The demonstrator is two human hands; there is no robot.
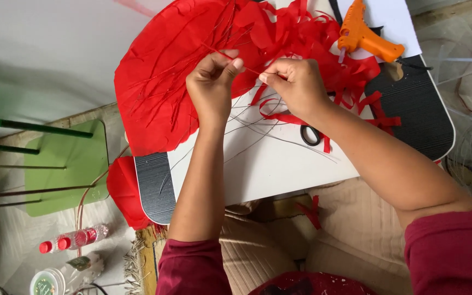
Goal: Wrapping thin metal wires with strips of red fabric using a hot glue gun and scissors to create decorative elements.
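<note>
The red sheet looks like thin matt crepe paper, creased and wrinkled, with cut paper strips of the same stuff. Thin wires are bare grey metal with a dull sheen. The tray table has a smooth white top and ribbed black plastic ends. The glue gun is glossy orange plastic. Scissors have black plastic handles.

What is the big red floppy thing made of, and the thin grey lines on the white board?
The big red crinkled sheet looks like thin matte paper, perhaps tissue or crepe: it wrinkles, and its cut strips curl. The thin grey strands look like fine metal wire: they hold stiff curves and shine slightly. Both the left hand and the right hand pinch one red-covered strand.
</note>
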